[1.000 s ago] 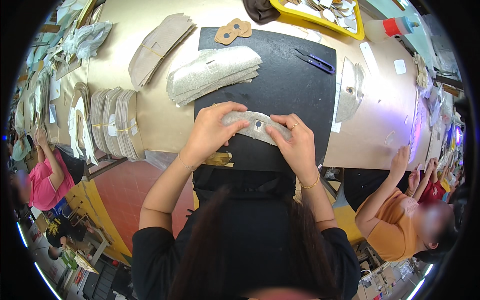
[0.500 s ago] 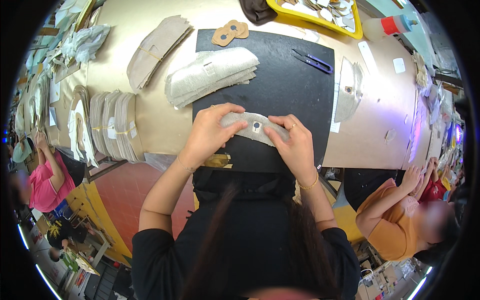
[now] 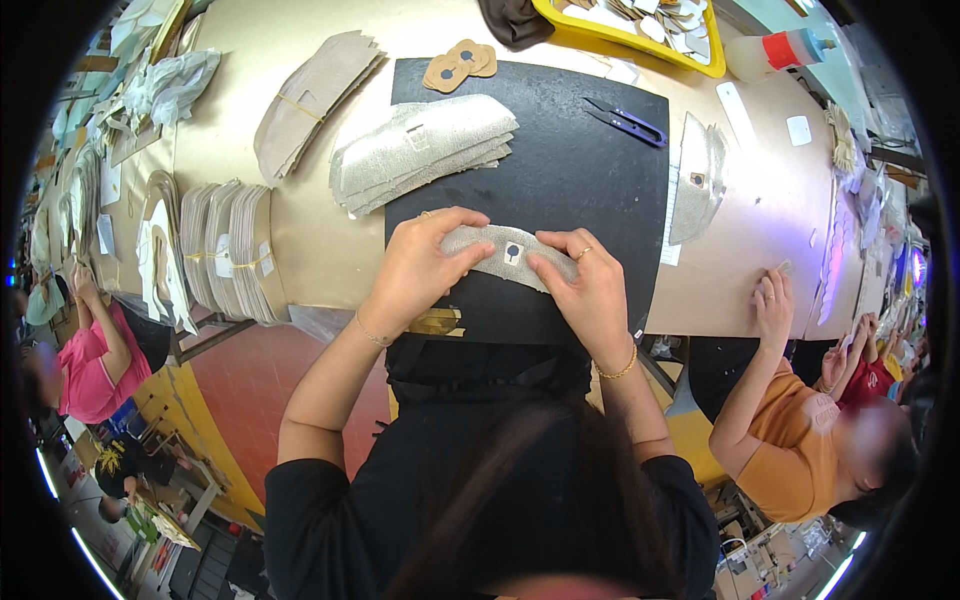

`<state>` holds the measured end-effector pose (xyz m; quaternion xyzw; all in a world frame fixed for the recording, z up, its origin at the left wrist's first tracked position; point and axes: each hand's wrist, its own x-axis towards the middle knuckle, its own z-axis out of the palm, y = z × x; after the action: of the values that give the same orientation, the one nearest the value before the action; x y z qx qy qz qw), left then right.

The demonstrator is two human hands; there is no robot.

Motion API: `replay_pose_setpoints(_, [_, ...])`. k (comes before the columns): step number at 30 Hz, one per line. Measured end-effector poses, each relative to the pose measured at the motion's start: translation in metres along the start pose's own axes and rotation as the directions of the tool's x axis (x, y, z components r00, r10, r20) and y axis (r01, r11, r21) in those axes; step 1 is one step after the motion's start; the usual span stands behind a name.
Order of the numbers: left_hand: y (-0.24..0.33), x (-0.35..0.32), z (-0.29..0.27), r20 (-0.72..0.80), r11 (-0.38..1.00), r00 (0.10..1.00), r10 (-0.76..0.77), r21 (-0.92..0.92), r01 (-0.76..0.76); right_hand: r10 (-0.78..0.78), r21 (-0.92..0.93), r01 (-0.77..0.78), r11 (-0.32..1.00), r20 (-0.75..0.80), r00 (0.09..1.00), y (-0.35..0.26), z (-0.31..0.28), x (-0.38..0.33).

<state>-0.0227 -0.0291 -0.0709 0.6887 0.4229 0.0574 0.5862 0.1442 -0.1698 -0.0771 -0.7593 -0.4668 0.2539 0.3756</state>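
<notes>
A curved grey fabric piece [image 3: 512, 254] with a small pale patch and a dark keyhole-shaped mark spans the gap between my hands, over the black mat [image 3: 580, 190]. Thumb and fingers of my left hand [image 3: 430, 255] pinch its left end. At the other end, my right hand [image 3: 585, 290] pinches it the same way. Beyond my hands lies a fanned stack of similar grey pieces [image 3: 425, 150]. Tan rounded pieces [image 3: 447, 75] with dark dots rest at the mat's far edge. Purple thread snips [image 3: 628, 124] lie at the mat's far right.
Tied stacks of beige pieces [image 3: 235, 240] and brown pieces [image 3: 315, 105] are on the left. A yellow tray [image 3: 718, 62] and a bottle [image 3: 770, 55] stand at the far right. Grey pieces [image 3: 697, 200] lie right of the mat. A co-worker in orange [image 3: 790, 430] reaches onto the table.
My hands and the fabric piece hold their place. On the right, the co-worker in orange has stretched a hand forward over the table.
</notes>
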Motion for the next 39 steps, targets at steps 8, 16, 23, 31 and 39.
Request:
replay_pose_setpoints(8, [-0.01, 0.002, 0.004, -0.056, 0.973, 0.978, 0.199, 0.131, -0.191, -0.027, -0.017, 0.027, 0.999, -0.017, 0.999, 0.0, 0.002, 0.0])
replay_pose_setpoints(16, [-0.006, -0.015, 0.018, -0.136, 0.639, 0.83, 0.541, 0.708, -0.301, -0.104, -0.409, 0.08, 0.909, -0.037, 0.994, -0.011, 0.007, -0.007])
replay_pose_setpoints(23, [-0.033, -0.026, 0.019, 0.199, 0.366, 0.672, 0.713, 0.712, -0.599, -0.302, -0.485, 0.289, 0.825, 0.052, 0.952, -0.006, 0.005, -0.005])
replay_pose_setpoints(31, [-0.019, -0.032, 0.021, 0.22, 0.392, 0.736, 0.641, 0.73, -0.56, -0.228, -0.471, 0.261, 0.843, 0.127, 0.965, -0.011, 0.004, -0.002])
replay_pose_setpoints(39, [-0.017, 0.002, -0.035, -0.219, 0.697, 0.765, 0.606, 0.609, -0.378, -0.083, -0.356, 0.102, 0.929, 0.067, 0.994, -0.02, 0.003, 0.007])
